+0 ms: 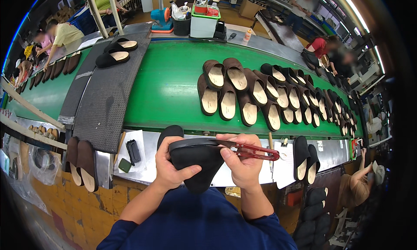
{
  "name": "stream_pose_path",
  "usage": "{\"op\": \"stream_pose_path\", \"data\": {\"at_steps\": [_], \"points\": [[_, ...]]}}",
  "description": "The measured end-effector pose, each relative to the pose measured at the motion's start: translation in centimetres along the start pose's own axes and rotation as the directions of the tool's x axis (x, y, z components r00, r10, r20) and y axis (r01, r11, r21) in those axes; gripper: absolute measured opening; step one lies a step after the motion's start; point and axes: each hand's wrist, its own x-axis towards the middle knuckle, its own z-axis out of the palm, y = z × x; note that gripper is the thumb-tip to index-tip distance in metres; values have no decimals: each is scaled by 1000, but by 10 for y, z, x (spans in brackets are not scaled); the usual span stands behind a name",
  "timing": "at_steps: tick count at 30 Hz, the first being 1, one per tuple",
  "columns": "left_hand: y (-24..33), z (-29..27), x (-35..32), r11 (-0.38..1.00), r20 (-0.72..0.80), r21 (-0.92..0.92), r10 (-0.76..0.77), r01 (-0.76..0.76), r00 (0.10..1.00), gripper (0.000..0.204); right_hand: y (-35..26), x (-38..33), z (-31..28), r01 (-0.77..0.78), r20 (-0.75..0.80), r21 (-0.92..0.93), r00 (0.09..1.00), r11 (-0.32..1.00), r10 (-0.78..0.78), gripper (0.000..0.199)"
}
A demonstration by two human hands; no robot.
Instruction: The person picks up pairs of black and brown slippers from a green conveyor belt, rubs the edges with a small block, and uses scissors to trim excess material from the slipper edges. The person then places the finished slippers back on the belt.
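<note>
1. The left hand grasps the black suede slipper sole-up over the bench edge, thumb under the upper, apparently to steady it.
2. The right hand is clenched on red-handled thread snips, blades laid at the sole rim, evidently to reach the edge.
3. Rows of brown suede slippers lie on the green conveyor belt beyond.

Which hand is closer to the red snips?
Right. The right hand holds the red snips at the black slipper's edge; the left hand grips the slipper's other side.
</note>
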Motion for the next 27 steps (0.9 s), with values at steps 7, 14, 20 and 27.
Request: {"op": "stream_pose_path", "data": {"at_steps": [7,14,20,27], "points": [[-2,1,-5,994,-13,57,89,-88,996,62,-5,-4,6,108,-12,-54,994,993,-109,30],[-1,2,-7,999,-34,-5,33,-33,999,61,-5,-7,-2,61,-30,12,998,998,-60,33],[2,2,-4,995,-30,-100,20,-23,999,59,6,-6,-22,-4,-215,170,976,985,42,25],[8,9,1,984,-86,-179,-37,21,996,56,145,-43,-140,-610,-310,-467,791,640,527,15]]}}
